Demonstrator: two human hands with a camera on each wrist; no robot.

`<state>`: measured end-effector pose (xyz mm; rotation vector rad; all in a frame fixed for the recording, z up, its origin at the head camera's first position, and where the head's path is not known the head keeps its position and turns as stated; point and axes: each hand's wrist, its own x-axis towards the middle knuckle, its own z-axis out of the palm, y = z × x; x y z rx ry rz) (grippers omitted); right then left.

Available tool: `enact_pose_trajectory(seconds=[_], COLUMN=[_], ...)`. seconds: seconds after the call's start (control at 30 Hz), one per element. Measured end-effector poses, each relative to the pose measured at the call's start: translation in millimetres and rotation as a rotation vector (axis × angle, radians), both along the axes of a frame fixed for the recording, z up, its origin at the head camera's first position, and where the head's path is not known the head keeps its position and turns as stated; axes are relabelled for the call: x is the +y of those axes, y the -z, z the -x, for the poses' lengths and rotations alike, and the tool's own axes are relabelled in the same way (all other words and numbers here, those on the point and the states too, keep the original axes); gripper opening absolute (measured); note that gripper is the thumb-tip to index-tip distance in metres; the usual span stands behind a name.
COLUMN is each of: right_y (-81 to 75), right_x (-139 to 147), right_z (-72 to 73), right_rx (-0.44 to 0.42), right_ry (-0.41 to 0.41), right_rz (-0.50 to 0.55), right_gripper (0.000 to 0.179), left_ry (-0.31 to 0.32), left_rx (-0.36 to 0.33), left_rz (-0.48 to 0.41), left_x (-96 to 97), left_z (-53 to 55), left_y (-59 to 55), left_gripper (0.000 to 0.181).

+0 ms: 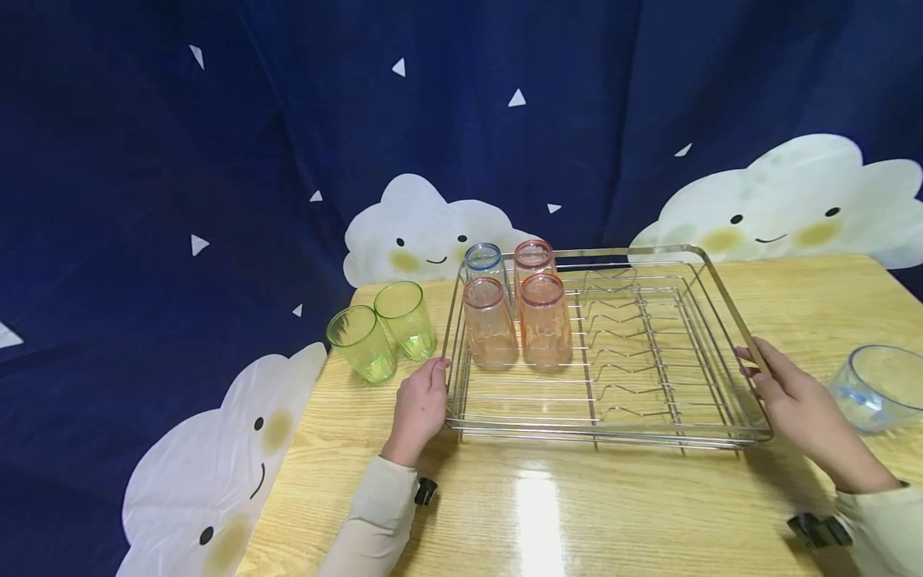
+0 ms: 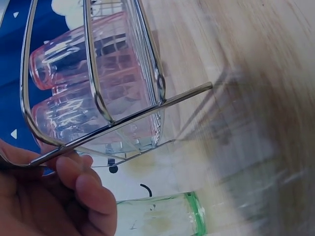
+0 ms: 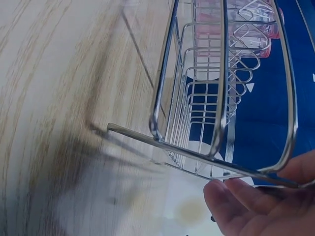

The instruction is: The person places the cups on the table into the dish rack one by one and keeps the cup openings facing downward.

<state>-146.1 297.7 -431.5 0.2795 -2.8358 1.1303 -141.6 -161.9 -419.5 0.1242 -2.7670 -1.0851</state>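
A metal wire dish rack spans the space between my two hands. My left hand grips its left side, the fingers curled at the wire frame in the left wrist view. On the opposite side my right hand holds the rim, and fingers show beneath the wire in the right wrist view. Upside down in the rack's left part stand a blue-rimmed glass and several pink glasses. Whether the rack's feet touch the table I cannot tell.
Two green glasses stand upright on the wooden table, left of the rack. A clear blue-rimmed glass is just beyond my right hand. Behind the table hangs a dark blue curtain with white clouds.
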Motion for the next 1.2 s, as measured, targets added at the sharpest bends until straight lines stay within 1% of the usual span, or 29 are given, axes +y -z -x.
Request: enact_pose_trajectory(seconds=[0.13, 0.2, 0.37, 0.47, 0.57, 0.63, 0.73, 0.8, 0.87, 0.93, 1.03, 1.1, 1.2], right_y=[0.7, 0.8, 1.5, 1.6, 1.1, 0.9, 0.9, 1.5, 2.1, 2.9, 3.2, 3.0, 1.9], right_x=[0, 0, 0, -1, -1, -1, -1, -1, 0, 0, 1, 0, -1], right_z=[0.1, 0.1, -0.3, -0.2, 0.2, 0.5, 0.4, 0.1, -0.1, -0.1, 0.0, -0.2, -0.3], right_rx=[-0.011, -0.006, 0.01, 0.008, 0.001, -0.005, -0.005, -0.003, 0.001, 0.008, 0.015, 0.013, -0.011], right_ry=[0.001, -0.001, -0.01, -0.014, -0.013, -0.014, -0.013, -0.013, -0.01, -0.005, -0.002, -0.001, -0.005], right_rz=[0.01, 0.014, 0.026, 0.031, 0.031, 0.029, 0.026, 0.029, 0.026, 0.027, 0.031, 0.037, 0.042], right_gripper=[0.055, 0.055, 0.054, 0.054, 0.054, 0.054, 0.054, 0.054, 0.054, 0.054, 0.054, 0.054, 0.054], left_ry=[-0.014, -0.012, -0.023, -0.033, -0.036, -0.038, -0.04, -0.04, -0.037, -0.026, 0.011, 0.034, 0.048], left_rx=[0.015, 0.023, 0.048, 0.079, 0.125, 0.151, 0.184, 0.2, 0.2, 0.182, 0.128, 0.083, 0.009], left_rz=[0.044, 0.065, 0.108, 0.107, 0.09, 0.085, 0.096, 0.119, 0.154, 0.198, 0.274, 0.315, 0.365], left_x=[-0.6, -1.5, -4.8, -8.4, -14.6, -19.3, -27.0, -32.3, -37.1, -41.1, -45.7, -48.3, -51.4], left_z=[-0.3, 0.3, 0.6, -0.2, 0.4, 2.9, 10.8, 18.6, 27.5, 36.6, 50.5, 59.4, 71.6], left_y=[-1.5, -2.8, -11.0, -21.0, -35.0, -45.3, -59.9, -68.6, -77.4, -85.4, -94.9, -98.3, -100.8], left_gripper=[0.04, 0.039, 0.033, 0.033, 0.033, 0.033, 0.033, 0.033, 0.034, 0.036, 0.041, 0.045, 0.051])
